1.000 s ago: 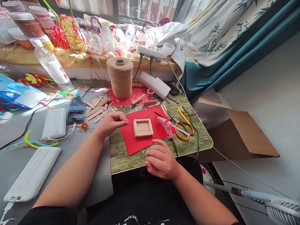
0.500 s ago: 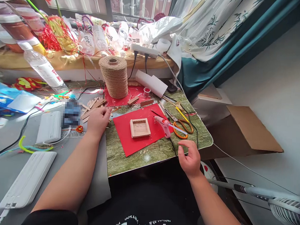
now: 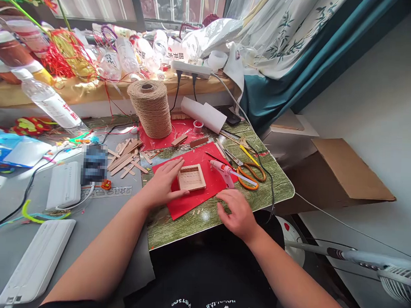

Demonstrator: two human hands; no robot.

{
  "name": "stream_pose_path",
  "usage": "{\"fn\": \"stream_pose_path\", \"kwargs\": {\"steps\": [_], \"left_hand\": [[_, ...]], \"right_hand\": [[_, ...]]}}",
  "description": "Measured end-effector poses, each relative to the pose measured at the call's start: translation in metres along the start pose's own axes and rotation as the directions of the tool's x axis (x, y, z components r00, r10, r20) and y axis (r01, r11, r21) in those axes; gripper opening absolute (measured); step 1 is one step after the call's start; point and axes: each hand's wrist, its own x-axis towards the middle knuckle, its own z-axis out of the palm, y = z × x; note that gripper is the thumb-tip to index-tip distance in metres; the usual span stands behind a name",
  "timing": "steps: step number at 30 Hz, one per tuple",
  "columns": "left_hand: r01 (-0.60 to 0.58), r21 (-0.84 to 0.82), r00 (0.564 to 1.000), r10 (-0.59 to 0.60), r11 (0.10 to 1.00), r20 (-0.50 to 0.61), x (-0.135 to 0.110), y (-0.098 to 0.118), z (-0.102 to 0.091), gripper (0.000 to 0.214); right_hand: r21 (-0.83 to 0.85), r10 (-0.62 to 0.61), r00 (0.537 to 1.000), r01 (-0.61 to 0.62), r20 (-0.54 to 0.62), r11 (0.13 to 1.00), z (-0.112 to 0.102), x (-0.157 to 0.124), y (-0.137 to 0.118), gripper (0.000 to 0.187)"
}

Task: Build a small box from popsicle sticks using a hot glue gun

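— Centrally, what is shown, and where?

— A shallow wooden box (image 3: 191, 178), open side up, lying on the red sheet (image 3: 213, 183).

— How are the hands disposed?

— Left hand (image 3: 163, 184): thumb and fingers apart, spread about the box's left side; whether they touch it cannot be told. Right hand (image 3: 237, 213): just off the sheet's near right edge, thumb and index finger apart, the other fingers curled.

— And farther out?

— Right of the box, the glue gun (image 3: 222, 168); beyond it to the right, scissors (image 3: 239, 163). Far left, loose sticks (image 3: 125, 157); farther still, the twine (image 3: 151, 111), its spool upright.
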Motion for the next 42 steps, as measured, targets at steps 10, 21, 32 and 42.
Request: {"fn": "stream_pose_path", "kwargs": {"steps": [10,21,32,42], "left_hand": [[0.120,0.048,0.991,-0.123,0.992,0.053,-0.002,-0.007,0.026,0.115],[0.320,-0.628,0.918,-0.396,0.710,0.021,0.003,-0.005,0.006,0.094],[0.293,-0.929,0.922,-0.325,0.227,0.211,0.000,-0.004,-0.008,0.077],[0.013,-0.909,0.887,-0.424,0.416,-0.182,0.003,-0.005,-0.006,0.047]], "right_hand": [[-0.073,0.095,0.973,-0.081,0.209,0.994,0.054,0.022,-0.001,0.066],[0.323,0.276,0.961,-0.266,0.016,0.908,0.051,0.048,-0.008,0.073],[0.503,0.197,0.969,-0.245,0.149,0.829,0.025,0.112,-0.007,0.047],[0.791,0.522,0.825,-0.462,0.217,0.401,0.051,0.104,-0.010,0.050]]}}
